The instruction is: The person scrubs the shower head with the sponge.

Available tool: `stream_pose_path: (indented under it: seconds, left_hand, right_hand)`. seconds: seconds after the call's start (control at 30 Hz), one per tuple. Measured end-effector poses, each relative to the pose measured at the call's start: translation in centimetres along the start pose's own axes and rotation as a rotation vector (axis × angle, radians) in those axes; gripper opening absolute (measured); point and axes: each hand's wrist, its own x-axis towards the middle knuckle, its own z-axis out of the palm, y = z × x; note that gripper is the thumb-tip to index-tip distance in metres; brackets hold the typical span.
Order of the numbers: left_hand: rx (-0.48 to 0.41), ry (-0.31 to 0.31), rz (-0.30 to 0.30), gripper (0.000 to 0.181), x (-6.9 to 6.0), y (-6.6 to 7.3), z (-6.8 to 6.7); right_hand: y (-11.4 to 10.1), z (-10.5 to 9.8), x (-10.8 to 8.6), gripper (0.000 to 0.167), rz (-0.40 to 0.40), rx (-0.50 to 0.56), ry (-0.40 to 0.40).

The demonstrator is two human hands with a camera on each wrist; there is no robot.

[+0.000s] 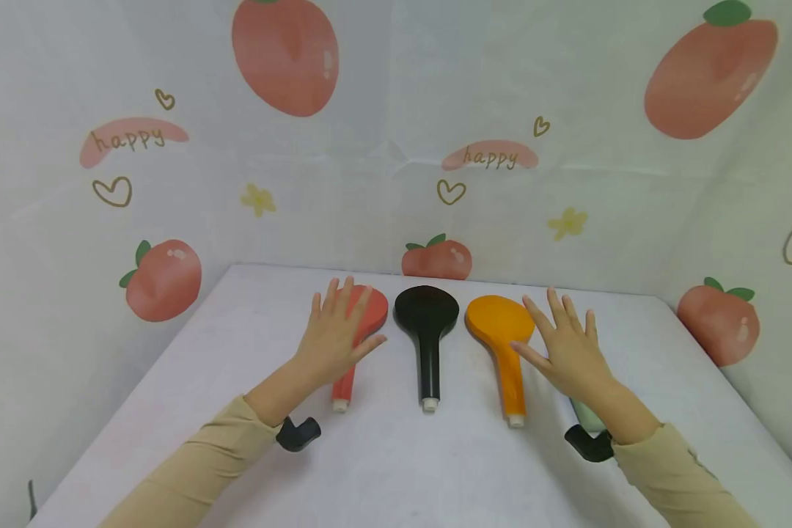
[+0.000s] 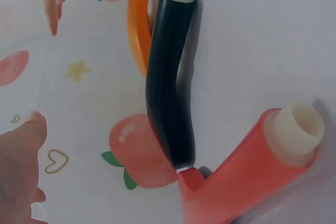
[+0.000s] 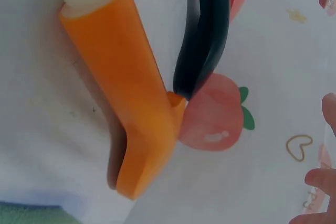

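Nearest: left sleeve point(image 1: 191, 455) and right sleeve point(image 1: 680, 477), both tan, run off the bottom edge. A dark fitting shows at each wrist, left fitting point(image 1: 299, 434) and right fitting point(image 1: 590, 444), partly covered by the cuffs; probably the camera mounts.

Left hand point(image 1: 330, 341): fingers and thumb spread, nothing gripped. Hangs over the red shower head point(image 1: 375, 312), hiding part of its disc and upper handle. Wrist view puts that hand apart from the handle.

Right hand point(image 1: 570, 356): likewise spread and holding nothing, beside the orange shower head point(image 1: 499, 319). Thumb tip overlaps the orange handle in the head view, but the right wrist view shows a gap.

Under the right forearm, a pale green thing point(image 1: 587, 416), mostly covered. Could be a fourth shower head; too little shows to be sure.

Black shower head point(image 1: 427, 308) lies between red and orange, near both, wholly in sight from above. All three lie on the white table point(image 1: 396, 469), discs away, white ends point(image 1: 430, 405) toward the person (a tidy row, presumably so each handle is within easy reach).

Farthest: fruit-print cloth point(image 1: 369, 183) behind the table, its top fruits cut by the frame.
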Motion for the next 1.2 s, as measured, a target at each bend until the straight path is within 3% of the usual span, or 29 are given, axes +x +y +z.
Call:
stream_pose_path:
  seconds: [0.2,0.37,0.5,0.63,0.87,1.2]
  left_hand:
    - [-0.119,-0.024,-0.06,0.075,-0.6,-0.9,-0.8]
    - [-0.231,-0.036,-0.114,0.075,-1.1,-2.2,-0.4]
    - [-0.318,-0.088,-0.177,0.074,-1.4,-3.0,0.1]
    - [-0.444,-0.18,-0.257,0.074,-1.7,-3.5,0.4]
    - [-0.616,-0.274,-0.35,0.072,-1.7,-4.1,2.1]
    - [-0.759,-0.367,-0.566,0.072,-1.4,-4.4,4.2]
  right_hand:
    - [1.4,-0.1,-0.8,0.073,0.025,0.019,0.025]
    - [2.5,0.0,-1.7,0.07,0.038,0.04,0.074]
    - [3.4,0.4,-2.3,0.069,0.044,0.046,0.107]
    - [4.2,0.8,-2.7,0.068,0.045,0.044,0.139]
    - [5.2,1.3,-2.9,0.069,0.081,0.025,0.113]
    - [6.3,2.3,-3.3,0.069,0.136,0.033,0.065]
